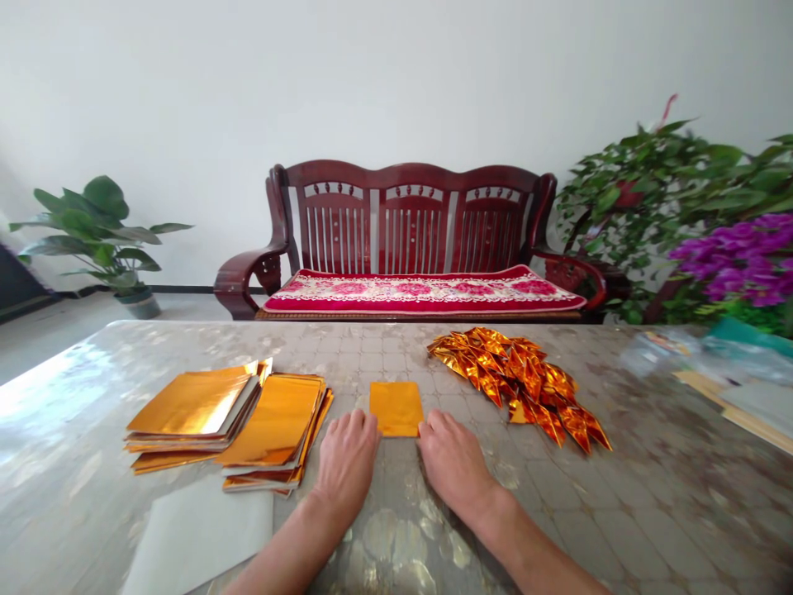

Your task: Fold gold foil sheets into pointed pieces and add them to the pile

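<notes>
The person's left hand (pixel 347 463) and right hand (pixel 452 460) are lying palm down on the surface (pixel 625 512), fingers together and slightly curved, neither one gripping anything. Between them, a single gold foil sheet (pixel 396 409) is lying flat, with the left hand's fingertips (pixel 365 421) touching its left edge and the right hand's fingertips (pixel 430 421) against its right edge. To the left, two stacks of foil sheets (pixel 192 405) (pixel 276 421) are sitting side by side, overlapping slightly, and a pale sheet of paper (pixel 198 537) is lying just below them. To the right, a heap of folded gold triangles (pixel 517 384) is spreading out near the right hand. Plastic packets (pixel 662 349) are lying at the far right. Beyond the surface, a dark wooden bench (pixel 409 207) with a red cushion (pixel 421 293) is standing against the wall, between a leafy potted plant (pixel 92 235) and purple flowers (pixel 731 256)
</notes>
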`<action>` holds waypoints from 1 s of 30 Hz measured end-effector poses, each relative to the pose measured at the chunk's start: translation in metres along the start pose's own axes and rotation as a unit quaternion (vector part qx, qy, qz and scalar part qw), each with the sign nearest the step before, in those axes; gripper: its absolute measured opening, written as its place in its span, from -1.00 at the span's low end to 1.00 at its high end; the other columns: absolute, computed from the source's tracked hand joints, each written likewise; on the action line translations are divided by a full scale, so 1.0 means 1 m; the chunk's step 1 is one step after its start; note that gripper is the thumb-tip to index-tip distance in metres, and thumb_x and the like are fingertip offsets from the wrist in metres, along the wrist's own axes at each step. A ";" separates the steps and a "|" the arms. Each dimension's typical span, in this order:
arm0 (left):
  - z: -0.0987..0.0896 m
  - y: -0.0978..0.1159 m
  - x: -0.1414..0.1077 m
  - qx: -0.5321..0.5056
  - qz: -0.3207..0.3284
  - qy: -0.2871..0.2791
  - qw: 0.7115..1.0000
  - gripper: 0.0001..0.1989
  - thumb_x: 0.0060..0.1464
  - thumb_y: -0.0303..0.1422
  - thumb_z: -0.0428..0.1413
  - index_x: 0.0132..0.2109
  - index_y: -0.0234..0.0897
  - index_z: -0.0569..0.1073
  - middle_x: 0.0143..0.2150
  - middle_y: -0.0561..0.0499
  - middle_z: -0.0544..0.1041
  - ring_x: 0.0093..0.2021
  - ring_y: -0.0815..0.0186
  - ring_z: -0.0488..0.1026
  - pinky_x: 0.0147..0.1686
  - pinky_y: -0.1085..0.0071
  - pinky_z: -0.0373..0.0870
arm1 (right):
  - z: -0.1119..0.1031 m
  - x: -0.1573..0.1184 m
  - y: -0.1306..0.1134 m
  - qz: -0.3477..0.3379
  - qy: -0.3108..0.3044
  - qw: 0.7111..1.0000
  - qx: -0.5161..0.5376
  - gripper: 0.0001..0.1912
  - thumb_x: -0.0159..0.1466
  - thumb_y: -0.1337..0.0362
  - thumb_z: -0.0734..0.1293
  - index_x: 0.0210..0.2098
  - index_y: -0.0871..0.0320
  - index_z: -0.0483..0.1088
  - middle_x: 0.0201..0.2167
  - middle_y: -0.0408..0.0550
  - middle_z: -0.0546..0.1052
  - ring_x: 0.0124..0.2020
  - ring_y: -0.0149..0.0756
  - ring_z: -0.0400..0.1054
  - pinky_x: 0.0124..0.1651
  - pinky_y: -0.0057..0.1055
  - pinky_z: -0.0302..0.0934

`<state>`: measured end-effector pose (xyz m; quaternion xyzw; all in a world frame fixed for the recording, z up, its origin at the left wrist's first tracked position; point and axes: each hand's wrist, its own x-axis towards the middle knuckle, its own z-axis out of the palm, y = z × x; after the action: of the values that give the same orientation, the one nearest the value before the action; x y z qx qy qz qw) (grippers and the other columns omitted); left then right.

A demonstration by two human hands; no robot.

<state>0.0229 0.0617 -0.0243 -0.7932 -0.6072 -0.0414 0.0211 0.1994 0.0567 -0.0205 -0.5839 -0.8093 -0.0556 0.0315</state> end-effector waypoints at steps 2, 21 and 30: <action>0.001 -0.004 0.005 -0.017 -0.031 0.018 0.999 -0.80 0.29 -0.29 -0.02 -0.14 -0.27 0.45 -0.18 -0.10 0.47 -0.12 0.11 0.44 -0.11 0.24 0.30 | 0.002 0.001 0.000 -0.001 0.004 1.000 0.001 -0.77 0.32 0.46 0.22 -0.25 0.18 0.52 -0.21 0.11 0.50 -0.15 -0.11 0.39 -0.17 -0.28 0.25; -0.004 -0.006 0.012 -0.075 -0.081 -0.017 0.994 -0.79 0.19 -0.21 0.10 -0.14 -0.26 0.45 -0.13 -0.08 0.44 -0.06 0.15 0.42 -0.08 0.29 0.28 | 0.012 0.003 0.004 0.012 0.025 1.000 0.008 -0.84 0.33 0.41 0.27 -0.29 0.14 0.49 -0.23 0.02 0.50 -0.16 -0.16 0.39 -0.16 -0.29 0.25; -0.005 -0.004 0.012 -0.074 -0.087 -0.023 0.993 -0.74 0.20 -0.25 0.09 -0.03 -0.29 0.41 -0.11 -0.11 0.46 -0.02 0.14 0.43 -0.04 0.31 0.29 | 0.015 0.003 0.005 0.012 0.036 0.999 0.003 -0.85 0.34 0.39 0.27 -0.30 0.13 0.48 -0.24 0.01 0.50 -0.18 -0.18 0.39 -0.18 -0.31 0.24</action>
<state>0.0223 0.0739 -0.0181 -0.7372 -0.6698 -0.0694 -0.0549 0.2031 0.0629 -0.0351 -0.5911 -0.8007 -0.0734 0.0633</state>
